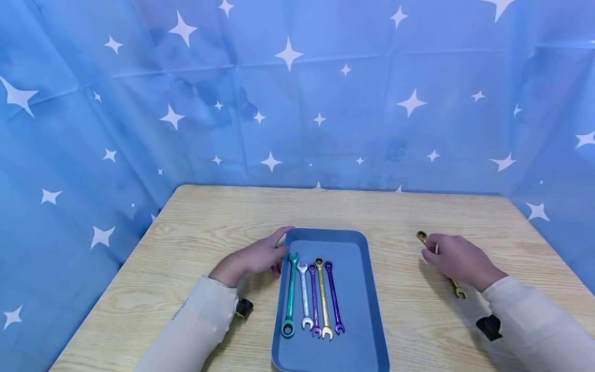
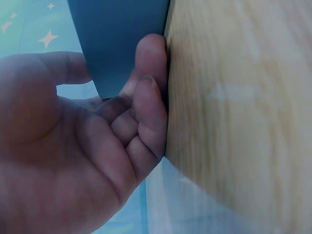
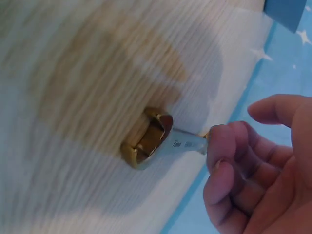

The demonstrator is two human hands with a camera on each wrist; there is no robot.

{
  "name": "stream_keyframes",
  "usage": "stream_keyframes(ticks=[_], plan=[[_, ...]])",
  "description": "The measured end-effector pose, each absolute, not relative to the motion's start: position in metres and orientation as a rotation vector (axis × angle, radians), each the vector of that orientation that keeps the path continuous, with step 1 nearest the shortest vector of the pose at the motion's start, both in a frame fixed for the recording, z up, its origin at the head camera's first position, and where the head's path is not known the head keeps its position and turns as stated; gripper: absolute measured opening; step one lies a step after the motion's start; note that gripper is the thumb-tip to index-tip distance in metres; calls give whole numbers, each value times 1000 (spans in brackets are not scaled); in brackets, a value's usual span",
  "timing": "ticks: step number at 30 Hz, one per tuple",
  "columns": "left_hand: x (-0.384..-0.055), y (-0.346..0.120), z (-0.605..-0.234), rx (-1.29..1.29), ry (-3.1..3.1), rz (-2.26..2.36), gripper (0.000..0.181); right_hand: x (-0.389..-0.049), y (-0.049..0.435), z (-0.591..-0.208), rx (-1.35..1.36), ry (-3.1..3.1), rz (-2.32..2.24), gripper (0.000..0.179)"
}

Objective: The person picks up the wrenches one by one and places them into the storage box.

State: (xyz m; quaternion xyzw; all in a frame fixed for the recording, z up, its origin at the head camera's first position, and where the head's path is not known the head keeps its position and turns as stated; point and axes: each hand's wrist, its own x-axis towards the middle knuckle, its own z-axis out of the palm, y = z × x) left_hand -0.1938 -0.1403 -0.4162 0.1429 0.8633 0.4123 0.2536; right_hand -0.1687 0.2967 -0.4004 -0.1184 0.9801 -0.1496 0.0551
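Observation:
My left hand (image 1: 260,256) grips the upper left corner of the blue tray (image 1: 358,310). In the left wrist view its thumb lies at one edge of the tray wall (image 2: 119,39), and the other fingers curl against the outside near the wood. To the right of the tray, my right hand (image 1: 457,258) holds a gold combination wrench (image 1: 422,236) over the table. Its ring end points away and its open end (image 3: 148,141) shows below the hand; the fingers hide the middle. Inside the tray lie a green wrench (image 1: 291,289), a silver wrench (image 1: 304,294), a gold wrench (image 1: 323,299) and two purple wrenches (image 1: 334,297).
The wrenches lie side by side, lengthwise, toward the tray's left half. Under everything is a light wooden table (image 1: 223,212). A blue curtain (image 1: 325,93) with white stars hangs behind and at both sides. Black devices (image 1: 489,327) sit at both wrists.

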Motion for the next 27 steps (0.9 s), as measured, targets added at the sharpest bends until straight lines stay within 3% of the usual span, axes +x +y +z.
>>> stream_keyframes(ticks=[27], plan=[[-196,-141,-418,388,2328,1130,60,-179,320,-410,-236,2848,-362,23]])
